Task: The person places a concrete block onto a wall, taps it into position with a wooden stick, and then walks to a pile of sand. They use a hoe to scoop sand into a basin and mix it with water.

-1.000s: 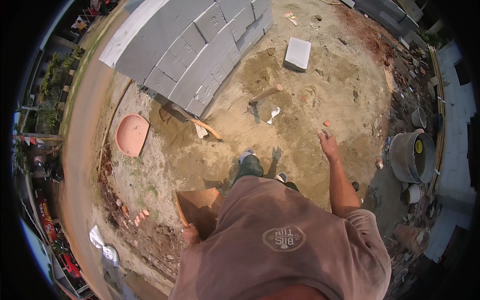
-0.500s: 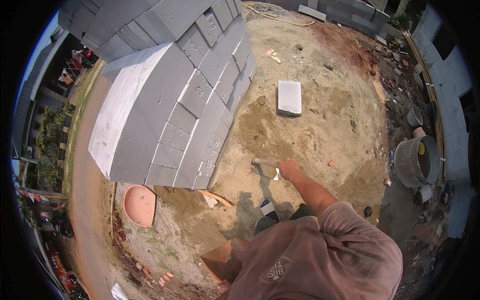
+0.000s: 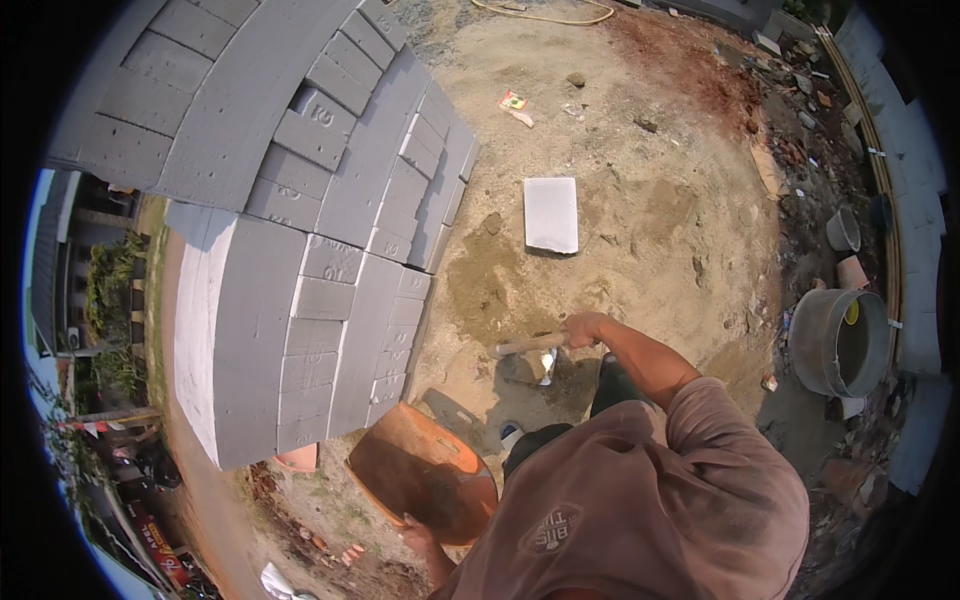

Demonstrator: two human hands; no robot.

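My right hand (image 3: pixel 585 329) is closed round a tool with a pale wooden handle (image 3: pixel 530 344), held low over the sandy ground in front of me. Beneath the handle is a flat, dirt-coated blade (image 3: pixel 524 369) with a shiny edge; it looks like a hoe. At lower left, my left hand (image 3: pixel 418 537) grips the rim of an orange tub (image 3: pixel 462 470). The tub is tilted, its inside stained brown. Ahead of me a whitish block (image 3: pixel 551 214) lies flat on the ground.
A tall stack of grey blocks (image 3: pixel 255 330) rises on the left, partly covering a pink basin (image 3: pixel 298 458). On the right stand a round grey vat (image 3: pixel 818 345) and a small bucket (image 3: pixel 842 229), beside rubble along a wall. A hose (image 3: pixel 560 20) lies at the far end.
The orange tub has come further into view and swung left and forward with my left hand. My right hand still holds the tool. The view has shifted, bringing the block stack nearer.
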